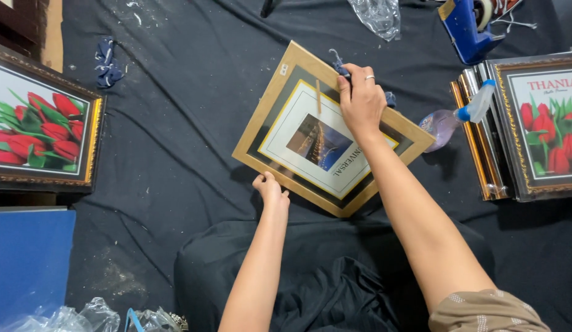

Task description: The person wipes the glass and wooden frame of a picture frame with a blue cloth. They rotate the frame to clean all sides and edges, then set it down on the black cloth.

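Black cloth (pixel 175 123) covers the whole work surface. At the far left edge lies a framed picture of red tulips (pixel 40 123) in a dark frame with a gold inner border, and near it, at the bottom left, a blue board (pixel 27 258) and some crumpled clear plastic (pixel 83 316). A small blue rag (pixel 107 64) lies alone on the cloth, well apart from the hands.

In the middle lies a light wooden picture frame (pixel 267 117), turned like a diamond, with a white mat and a small night photo inside. The left hand (pixel 270 189) holds its near edge, thumb on top and fingers closed on the wood. The right hand (pixel 361 101), with a ring on one finger, lies on the far right side of the frame and is closed on a dark blue cloth (pixel 341 66) which it presses against the frame.

Just beside the right corner of the frame lies a clear spray bottle (pixel 449 120) with a blue and white nozzle. Farther away is a blue tape dispenser (pixel 467 27). At the right edge is a stack of frames (pixel 482 147), the top one showing red tulips also.
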